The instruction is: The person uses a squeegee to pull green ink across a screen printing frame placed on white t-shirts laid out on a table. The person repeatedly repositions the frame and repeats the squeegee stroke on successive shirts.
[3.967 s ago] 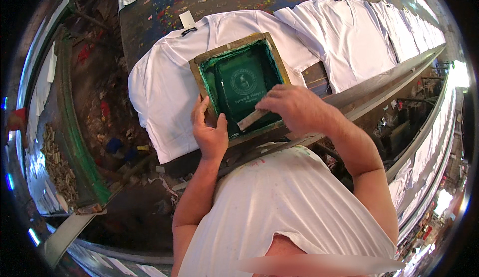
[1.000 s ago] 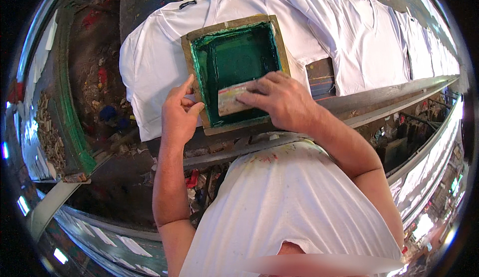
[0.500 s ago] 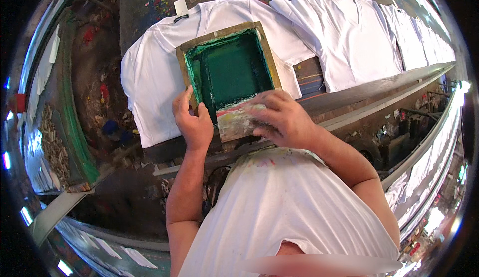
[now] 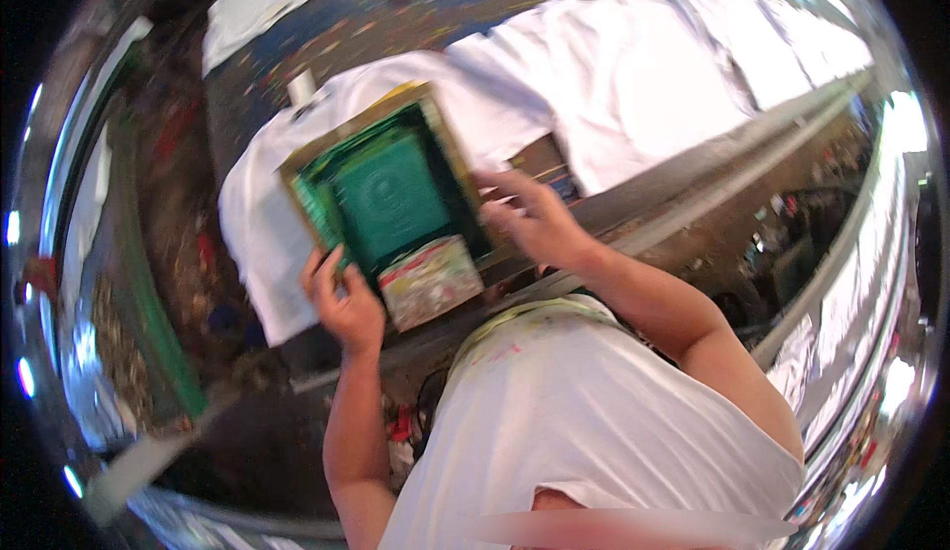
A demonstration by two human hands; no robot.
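Observation:
A wood-framed printing screen with green ink and a faint round design lies on a white T-shirt. My left hand grips the frame's lower-left side. A paint-stained squeegee rests across the screen's lower end. My right hand is beside the frame's right edge, fingers apart and slightly blurred, with nothing held; whether the fingertips touch the wood is unclear.
More white shirts lie along the table to the right, and white cloth lies at the upper left of the speckled table surface. A rail runs along the near edge, above a littered floor.
My right hand has let go of the squeegee and moved up to the frame's right edge. The screen appears lower left and more tilted; the whole view has shifted and blurred.

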